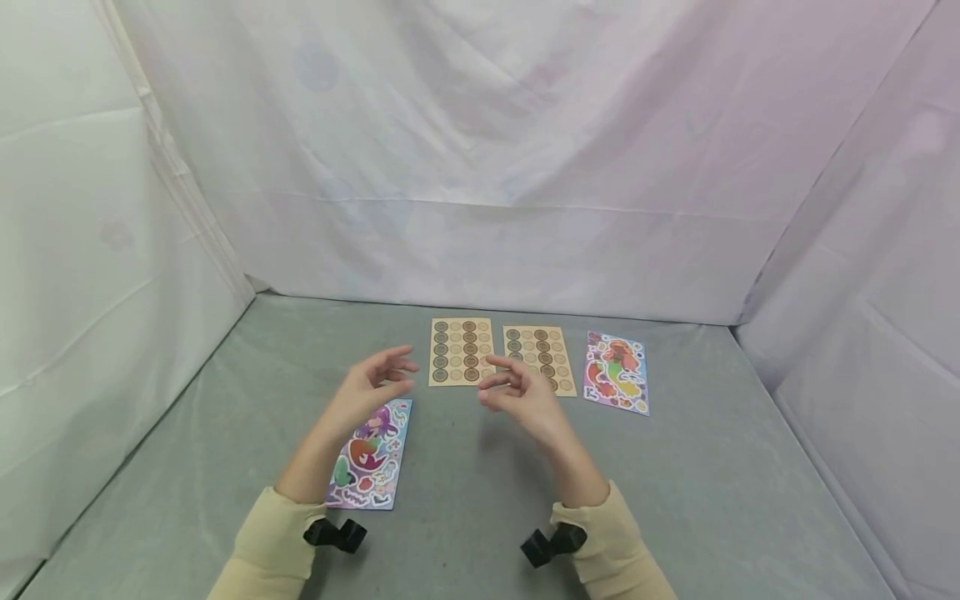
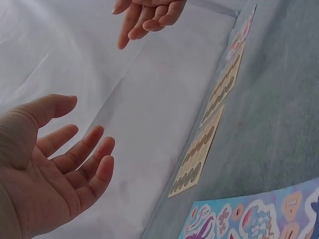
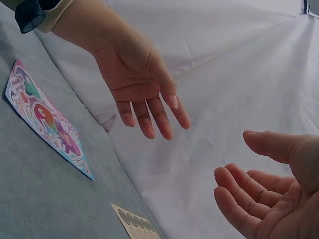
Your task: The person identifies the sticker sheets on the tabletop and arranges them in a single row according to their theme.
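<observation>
My left hand [image 1: 369, 387] hovers above the table with relaxed, slightly bent fingers and holds nothing. Beneath it and the forearm lies a colourful mermaid sticker sheet [image 1: 372, 467], partly covered by the wrist. Opposite, my right hand [image 1: 525, 398] is raised too, its fingers loosely bent and nothing between them. Both palms face each other with a gap between. Behind the hands lie two tan sheets of round stickers, the left sheet [image 1: 450, 361] and the right sheet [image 1: 566, 379], which the right hand partly hides. Farther right is a second colourful mermaid sticker sheet [image 1: 617, 372].
A grey cloth-covered table [image 1: 720, 483] bears all the sheets. White fabric walls [image 1: 480, 258] close it in at the back, left and right. A black strap mount sits on each beige sleeve [image 1: 273, 542].
</observation>
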Demonstrator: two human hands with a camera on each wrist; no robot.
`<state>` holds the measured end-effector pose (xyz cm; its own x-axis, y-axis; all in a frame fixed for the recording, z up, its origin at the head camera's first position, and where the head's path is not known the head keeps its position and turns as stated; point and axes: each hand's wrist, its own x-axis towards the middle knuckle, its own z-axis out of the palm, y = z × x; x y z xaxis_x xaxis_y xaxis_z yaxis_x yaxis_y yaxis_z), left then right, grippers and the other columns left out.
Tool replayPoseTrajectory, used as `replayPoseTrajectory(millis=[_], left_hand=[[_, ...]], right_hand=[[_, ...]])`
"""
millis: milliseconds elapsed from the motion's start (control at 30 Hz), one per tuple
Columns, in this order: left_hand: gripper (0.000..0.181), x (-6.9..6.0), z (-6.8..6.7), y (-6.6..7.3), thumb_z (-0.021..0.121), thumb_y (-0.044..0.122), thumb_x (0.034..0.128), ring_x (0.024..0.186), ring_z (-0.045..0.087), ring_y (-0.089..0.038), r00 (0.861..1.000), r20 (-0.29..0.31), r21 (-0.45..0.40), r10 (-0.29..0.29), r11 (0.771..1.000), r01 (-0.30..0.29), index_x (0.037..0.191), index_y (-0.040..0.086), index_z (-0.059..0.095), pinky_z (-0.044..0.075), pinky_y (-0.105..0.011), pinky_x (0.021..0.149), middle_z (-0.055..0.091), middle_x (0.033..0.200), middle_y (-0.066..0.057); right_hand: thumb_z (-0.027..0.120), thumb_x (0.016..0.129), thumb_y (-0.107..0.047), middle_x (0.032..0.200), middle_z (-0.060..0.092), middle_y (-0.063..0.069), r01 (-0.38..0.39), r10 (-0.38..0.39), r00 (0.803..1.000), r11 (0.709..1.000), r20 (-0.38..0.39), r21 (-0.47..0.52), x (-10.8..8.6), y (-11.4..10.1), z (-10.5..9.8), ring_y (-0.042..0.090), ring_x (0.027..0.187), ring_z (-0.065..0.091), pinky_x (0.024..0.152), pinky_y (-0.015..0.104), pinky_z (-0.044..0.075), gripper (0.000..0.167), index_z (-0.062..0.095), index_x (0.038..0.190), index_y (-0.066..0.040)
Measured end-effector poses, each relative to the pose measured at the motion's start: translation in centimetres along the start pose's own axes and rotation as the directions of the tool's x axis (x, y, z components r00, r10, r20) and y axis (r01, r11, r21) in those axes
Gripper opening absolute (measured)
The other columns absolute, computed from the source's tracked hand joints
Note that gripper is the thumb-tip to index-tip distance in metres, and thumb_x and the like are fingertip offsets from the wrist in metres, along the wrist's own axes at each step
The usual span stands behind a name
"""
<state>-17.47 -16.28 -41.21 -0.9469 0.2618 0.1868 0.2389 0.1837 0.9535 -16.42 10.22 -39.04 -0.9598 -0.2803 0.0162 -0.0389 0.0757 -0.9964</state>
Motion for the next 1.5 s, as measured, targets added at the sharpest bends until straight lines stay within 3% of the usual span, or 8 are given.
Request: replayPoseTrajectory(millis=[167, 500, 667, 967, 1200, 1500], left_hand=[[0.052, 0.6, 0.8, 0.4, 0.065, 0.001, 0.0879, 0.103, 0.058, -0.032, 1.0, -0.007, -0.012, -0.004, 1.0, 0.004, 0.137, 0.0, 0.048, 0.051, -0.028, 0.083, 0.061, 0.118, -0.023], [0.052, 1.6, 2.5, 1.2, 0.066, 0.005, 0.0897, 0.105, 0.057, -0.03, 1.0, 0.021, -0.048, -0.013, 0.999, 0.014, 0.138, 0.005, 0.048, 0.049, -0.037, 0.087, 0.06, 0.121, -0.017], [0.053, 2.2, 3.3, 1.4, 0.065, 0.002, 0.0895, 0.106, 0.057, -0.031, 0.999, 0.033, -0.063, -0.018, 0.998, 0.02, 0.139, 0.003, 0.047, 0.049, -0.037, 0.087, 0.059, 0.122, -0.018], [0.051, 2.4, 4.6, 4.1, 0.061, -0.004, 0.0889, 0.109, 0.053, -0.043, 0.999, 0.048, -0.092, 0.021, 0.996, -0.016, 0.137, -0.005, 0.045, 0.051, -0.037, 0.084, 0.057, 0.123, -0.025], [0.054, 4.0, 5.7, 2.0, 0.067, 0.001, 0.0868, 0.11, 0.055, -0.037, 0.998, 0.049, -0.117, 0.031, 0.993, -0.025, 0.138, 0.004, 0.049, 0.052, -0.033, 0.082, 0.058, 0.124, -0.02], [0.056, 5.2, 7.6, 1.9, 0.067, 0.002, 0.0869, 0.113, 0.054, -0.033, 0.997, 0.064, -0.131, 0.031, 0.991, -0.023, 0.139, 0.002, 0.047, 0.052, -0.036, 0.085, 0.057, 0.126, -0.016]], right_hand=[[0.071, 0.084, -0.001, 0.103, 0.066, 0.015, 0.013, -0.015, 0.999, 0.999, -0.04, -0.05, -0.2, -0.5, -0.9, 0.019, 0.085, 0.066, 0.08, 0.032, 0.054, 0.054, 0.052, 0.134, -0.005], [0.07, 0.085, -0.001, 0.11, 0.063, 0.022, 0.096, -0.1, 0.994, 0.992, -0.043, -0.087, -0.5, -1.1, -2.7, 0.022, 0.09, 0.065, 0.079, 0.029, 0.054, 0.052, 0.052, 0.133, -0.004], [0.072, 0.085, -0.005, 0.111, 0.063, 0.021, 0.091, -0.102, 0.991, 0.989, -0.086, -0.118, -0.7, -1.3, -3.6, 0.021, 0.092, 0.065, 0.078, 0.028, 0.054, 0.052, 0.053, 0.133, -0.005], [0.071, 0.085, -0.005, 0.114, 0.061, 0.019, 0.109, -0.128, 0.982, 0.985, -0.141, -0.133, -0.8, -1.5, -5.4, 0.02, 0.093, 0.063, 0.077, 0.028, 0.054, 0.051, 0.054, 0.133, -0.004], [0.071, 0.085, -0.003, 0.118, 0.059, 0.021, 0.111, -0.131, 0.979, 0.985, -0.155, -0.132, -0.9, -1.7, -6.7, 0.019, 0.097, 0.061, 0.081, 0.026, 0.053, 0.053, 0.051, 0.135, -0.003], [0.069, 0.087, -0.002, 0.121, 0.057, 0.022, 0.11, -0.149, 0.96, 0.979, -0.235, -0.172, -1.2, -1.7, -8.5, 0.018, 0.1, 0.059, 0.083, 0.022, 0.051, 0.052, 0.05, 0.135, 0.002]])
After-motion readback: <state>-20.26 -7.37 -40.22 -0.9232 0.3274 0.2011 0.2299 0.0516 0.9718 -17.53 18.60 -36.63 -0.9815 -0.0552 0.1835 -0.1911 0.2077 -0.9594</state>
